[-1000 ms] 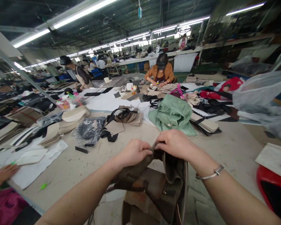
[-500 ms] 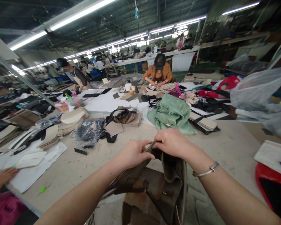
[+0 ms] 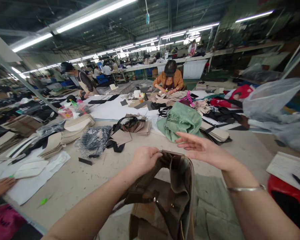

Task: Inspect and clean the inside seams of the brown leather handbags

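A dark olive-brown bag (image 3: 180, 186) stands open before me, its mouth facing up, with small metal studs on brown straps inside. My left hand (image 3: 146, 161) pinches the far left part of its rim between thumb and fingers. Just past the far right corner of the rim is my right hand (image 3: 202, 150), fingers stretched out and holding nothing; whether it touches the rim I cannot tell. A silver bangle circles that wrist. Brown cardboard (image 3: 148, 216) shows at the bag's near side.
Beyond the bag lie a crumpled green sack (image 3: 182, 120), stacked beige pieces (image 3: 140, 126) with black straps and a plastic-wrapped bundle (image 3: 93, 140). At the right, papers (image 3: 290, 170) rest on a red object (image 3: 285, 196). A co-worker's hand (image 3: 2, 186) is at far left; another person (image 3: 168, 78) works opposite.
My right hand has let go of the rim, moved right and straightened its fingers. The bag's mouth now shows wider. My left hand keeps its pinch, slightly farther left.
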A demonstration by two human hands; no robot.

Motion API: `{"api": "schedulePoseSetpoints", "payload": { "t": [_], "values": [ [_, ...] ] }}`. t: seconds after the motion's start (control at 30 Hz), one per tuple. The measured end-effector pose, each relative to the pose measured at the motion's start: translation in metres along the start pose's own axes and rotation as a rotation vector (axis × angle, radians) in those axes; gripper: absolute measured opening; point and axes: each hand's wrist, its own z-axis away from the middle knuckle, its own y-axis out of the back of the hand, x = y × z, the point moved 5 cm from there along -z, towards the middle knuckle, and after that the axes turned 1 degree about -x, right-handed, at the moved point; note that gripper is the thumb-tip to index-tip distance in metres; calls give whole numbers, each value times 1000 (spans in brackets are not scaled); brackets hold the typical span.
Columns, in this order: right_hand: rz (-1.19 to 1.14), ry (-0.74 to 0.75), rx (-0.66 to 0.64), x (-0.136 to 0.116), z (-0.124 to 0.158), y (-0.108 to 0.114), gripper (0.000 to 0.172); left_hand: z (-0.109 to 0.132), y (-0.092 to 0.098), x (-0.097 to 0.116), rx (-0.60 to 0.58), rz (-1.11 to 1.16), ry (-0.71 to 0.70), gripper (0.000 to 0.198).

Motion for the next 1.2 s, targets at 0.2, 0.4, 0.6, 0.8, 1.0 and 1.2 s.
{"api": "schedulePoseSetpoints", "payload": {
  "t": [0.2, 0.4, 0.6, 0.8, 1.0, 1.2],
  "values": [
    [30, -59, 532, 24, 88, -38, 55, -2, 0, 2, 36, -239, 23, 37],
    [571, -19, 495, 29, 146, -128, 93, -10, 1, 9, 37, -314, 80, 40],
    [665, -115, 474, 29, 140, -163, 101, -13, 8, 16, 40, -309, 156, 35],
    [662, -279, 444, 25, 141, -134, 77, 6, 32, -2, 11, -124, 211, 25],
    [742, -172, 520, -1, 132, -76, 61, 55, 64, -31, -45, 262, 341, 27],
    [604, 3, 385, 1, 97, -62, 56, 104, 34, -42, -116, 528, 488, 24]
  ]
}}
